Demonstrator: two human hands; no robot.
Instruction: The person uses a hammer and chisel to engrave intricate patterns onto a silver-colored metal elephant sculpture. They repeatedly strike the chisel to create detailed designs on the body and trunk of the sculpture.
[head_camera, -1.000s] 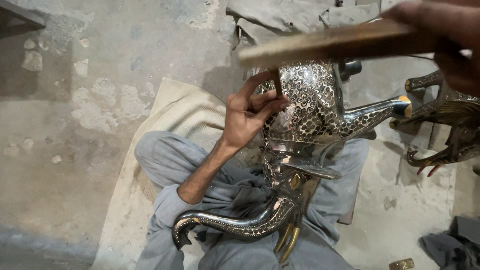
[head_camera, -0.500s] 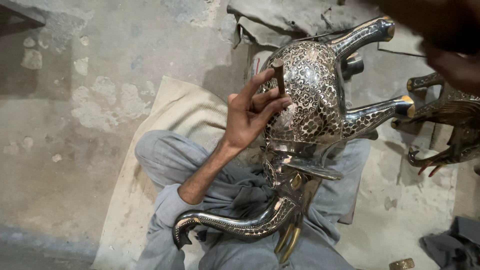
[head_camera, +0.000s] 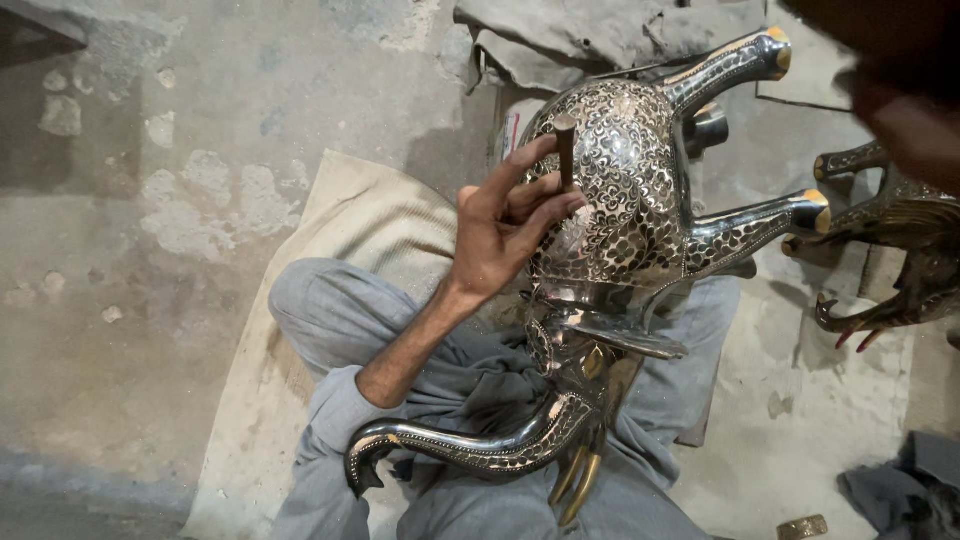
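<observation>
Your left hand pinches a short, dark metal punch between the thumb and the curled fingertips, holding it roughly upright with its lower end set against the rounded body of a large, engraved metal elephat figure, silver-dark and covered in fine scroll patterns. The other fingers fan out loosely and rest against the figure's side. The figure lies across your lap, its body toward the top of the view and two stubby legs with brass-coloured tips jutting out to the right; its long, patterned trunk curves down and to the left over your grey trousers, and two brass-coloured tusks point downward beside it. Your right hand shows only as a dark blur at the upper right corner, and you cannot tell from this view whether it is closed on anything. You sit on a pale woven mat spread over a rough, stained concrete floor. A second, darker metal animal figure with red-tipped claws lies on the floor just to the right, apart from the one in your lap.
</observation>
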